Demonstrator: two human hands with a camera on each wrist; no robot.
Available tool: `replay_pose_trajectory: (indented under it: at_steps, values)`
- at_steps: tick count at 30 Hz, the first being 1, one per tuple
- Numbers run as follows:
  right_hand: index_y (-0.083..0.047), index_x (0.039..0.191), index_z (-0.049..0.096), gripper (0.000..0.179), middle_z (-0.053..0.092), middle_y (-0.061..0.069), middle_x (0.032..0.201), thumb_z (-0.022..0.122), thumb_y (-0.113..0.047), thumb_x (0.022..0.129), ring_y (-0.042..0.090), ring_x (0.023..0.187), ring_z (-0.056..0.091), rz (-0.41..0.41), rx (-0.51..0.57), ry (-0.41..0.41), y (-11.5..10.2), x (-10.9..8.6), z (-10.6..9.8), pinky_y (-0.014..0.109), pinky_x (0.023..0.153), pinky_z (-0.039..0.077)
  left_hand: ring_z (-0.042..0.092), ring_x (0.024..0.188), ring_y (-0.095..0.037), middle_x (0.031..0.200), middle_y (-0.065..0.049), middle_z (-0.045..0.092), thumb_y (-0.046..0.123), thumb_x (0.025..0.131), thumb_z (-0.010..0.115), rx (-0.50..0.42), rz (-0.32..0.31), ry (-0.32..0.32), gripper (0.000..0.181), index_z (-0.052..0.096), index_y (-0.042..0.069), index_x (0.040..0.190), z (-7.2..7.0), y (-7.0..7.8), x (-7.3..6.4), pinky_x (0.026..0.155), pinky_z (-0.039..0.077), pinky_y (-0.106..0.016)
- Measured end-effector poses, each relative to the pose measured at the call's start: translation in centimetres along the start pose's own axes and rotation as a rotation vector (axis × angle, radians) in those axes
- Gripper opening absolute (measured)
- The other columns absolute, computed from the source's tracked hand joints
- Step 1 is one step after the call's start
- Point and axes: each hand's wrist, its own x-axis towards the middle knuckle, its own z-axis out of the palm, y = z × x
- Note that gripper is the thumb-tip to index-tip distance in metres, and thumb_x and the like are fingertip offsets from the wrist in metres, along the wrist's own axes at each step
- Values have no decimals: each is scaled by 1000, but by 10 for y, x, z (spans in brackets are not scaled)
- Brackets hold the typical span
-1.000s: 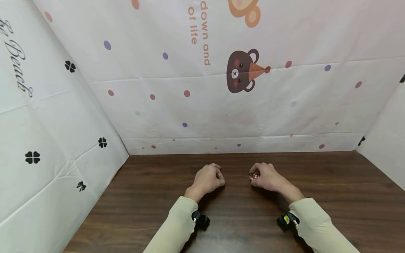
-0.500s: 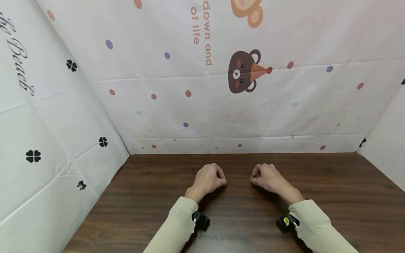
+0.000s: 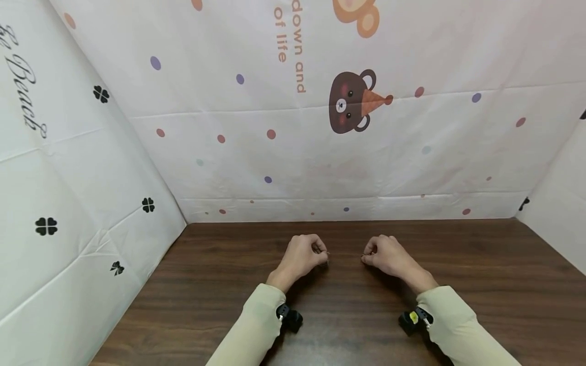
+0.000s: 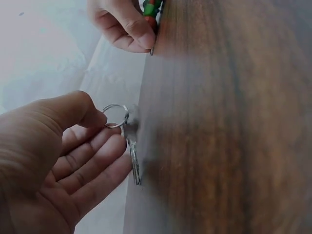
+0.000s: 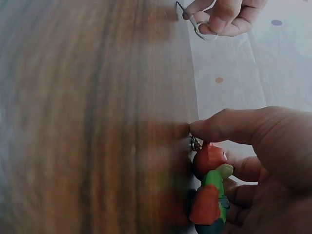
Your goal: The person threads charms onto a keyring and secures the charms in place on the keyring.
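Observation:
My left hand (image 3: 299,258) pinches a metal key ring (image 4: 115,105) between thumb and index finger, low over the dark wooden table. At least one silver key (image 4: 134,158) hangs from the ring beside the curled lower fingers. A short gap to the right, my right hand (image 3: 389,256) holds a keychain figure (image 5: 210,163) in red and green by its small metal fitting (image 5: 195,144) with thumb and fingertips. The figure hangs beside the palm, its lower end cut off by the right wrist view. In the head view the held things are almost hidden.
The wooden table (image 3: 220,295) reaches back to a white sheet (image 3: 293,168) printed with dots and a bear. More white sheeting stands at the left (image 3: 78,193) and the right (image 3: 560,203). Black cameras (image 3: 292,320) sit on both wrists.
My left fingertips have shifted slightly right, and the gap between thumb and index finger looks wider. The shiny metal at my right fingertips, plain a second ago, has turned mostly out of sight.

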Motion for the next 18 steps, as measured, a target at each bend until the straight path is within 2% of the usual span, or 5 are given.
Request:
replay_pose_trajectory:
  at_steps: [7,13,15,18]
  values:
    - [-9,82,68,17,65,-1,81,83,-9,89,16,71,54,31,79,-36,2,-1,-1,35,66,47,64,72,-5,81,5,72,1,92,76,-59,11,-7,8,77,9,91,1,0,1,67,55,-22]
    - [-12,79,63,22,58,-1,78,81,-9,91,16,68,50,-6,99,-31,4,-2,0,34,63,43,69,79,-9,89,2,75,-1,96,74,-72,9,-7,12,80,8,101,0,1,1,72,57,-24]
    - [-13,80,64,21,58,0,80,80,-10,92,16,64,50,-4,119,-39,5,-3,-1,34,59,44,70,80,-10,90,2,76,-1,96,74,-74,11,-4,12,81,7,103,0,1,1,72,57,-24]
    - [-16,82,69,18,63,-1,85,80,-14,95,16,69,53,-9,120,-39,4,-3,-4,35,63,46,70,80,-10,91,1,77,1,98,74,-79,9,1,11,82,6,104,1,1,1,70,57,-23]
